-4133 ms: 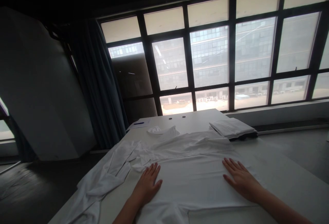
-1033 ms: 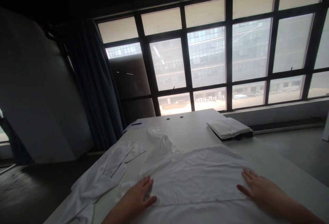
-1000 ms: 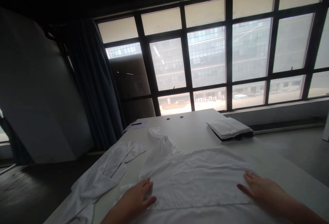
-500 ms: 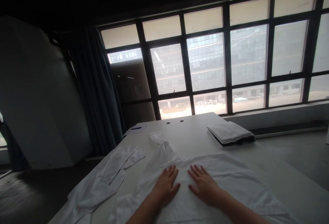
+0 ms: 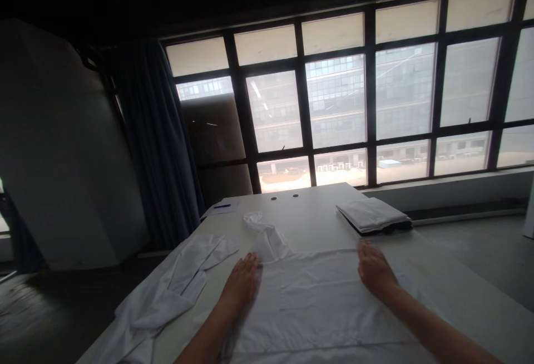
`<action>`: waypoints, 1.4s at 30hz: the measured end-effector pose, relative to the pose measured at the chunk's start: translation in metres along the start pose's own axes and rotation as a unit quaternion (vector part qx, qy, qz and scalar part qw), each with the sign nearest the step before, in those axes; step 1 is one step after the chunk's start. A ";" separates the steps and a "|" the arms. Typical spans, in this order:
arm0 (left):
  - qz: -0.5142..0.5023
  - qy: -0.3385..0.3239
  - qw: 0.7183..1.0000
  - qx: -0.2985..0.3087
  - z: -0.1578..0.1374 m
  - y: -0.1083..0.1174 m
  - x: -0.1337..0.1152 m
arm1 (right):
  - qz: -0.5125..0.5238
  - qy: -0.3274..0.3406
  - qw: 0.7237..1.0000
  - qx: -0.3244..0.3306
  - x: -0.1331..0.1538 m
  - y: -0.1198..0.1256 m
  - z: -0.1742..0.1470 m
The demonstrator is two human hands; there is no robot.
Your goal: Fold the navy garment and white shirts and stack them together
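Observation:
A white shirt (image 5: 317,319) lies in front of me on the table, its far edge drawn nearly straight between my hands and a patch pocket outline faintly visible. At its left far corner, my left hand (image 5: 242,279) grips the cloth, fingers pressed together. My right hand (image 5: 374,268) is closed on the opposite far corner, its fingertips partly hidden. One twisted sleeve (image 5: 269,239) of the shirt stretches away beyond the far edge, near my left hand.
Another crumpled white garment (image 5: 167,297) lies along the left side of the white table (image 5: 308,216). A folded white stack (image 5: 373,214) with something dark beneath sits at the far right. Paper with a blue pen (image 5: 222,206) lies at the far left, before windows and a dark curtain (image 5: 161,147).
My hands, earlier spread flat near the shirt's middle, have moved apart to its two far corners and closed on the cloth. The shirt is straighter, and its pocket now shows.

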State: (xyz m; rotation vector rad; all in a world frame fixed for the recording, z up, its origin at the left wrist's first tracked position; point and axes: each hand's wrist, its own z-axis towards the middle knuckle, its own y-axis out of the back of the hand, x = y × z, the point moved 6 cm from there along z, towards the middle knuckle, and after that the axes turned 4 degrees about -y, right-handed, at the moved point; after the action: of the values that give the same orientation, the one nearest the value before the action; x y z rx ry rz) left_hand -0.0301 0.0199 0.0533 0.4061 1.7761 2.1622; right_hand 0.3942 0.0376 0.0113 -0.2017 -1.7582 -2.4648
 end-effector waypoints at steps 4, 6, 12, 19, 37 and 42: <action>-0.057 -0.080 0.994 0.046 0.035 -0.025 -0.067 | 0.101 0.151 0.976 0.116 0.124 -0.010 -0.001; -0.078 -0.096 0.991 0.061 0.049 -0.038 -0.089 | 0.115 0.184 0.967 0.136 0.165 -0.018 -0.001; -0.076 -0.019 0.993 0.089 0.049 -0.055 -0.053 | 0.093 0.148 0.969 0.177 0.135 -0.038 0.006; -0.016 0.093 0.991 0.090 0.008 -0.048 0.030 | -0.016 -0.020 0.989 0.148 -0.035 -0.022 0.018; -0.106 -0.047 0.987 0.112 0.011 -0.065 -0.136 | 0.088 0.171 0.965 0.178 0.122 -0.036 -0.048; -0.044 0.034 0.992 0.117 -0.025 -0.046 -0.036 | 0.039 0.079 0.986 0.144 0.014 -0.031 -0.034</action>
State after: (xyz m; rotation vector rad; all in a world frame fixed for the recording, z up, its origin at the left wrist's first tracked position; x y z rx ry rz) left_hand -0.0045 -0.0086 0.0028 0.3058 2.0542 1.9360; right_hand 0.3743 0.0151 -0.0260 -0.0465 -1.9658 -2.0783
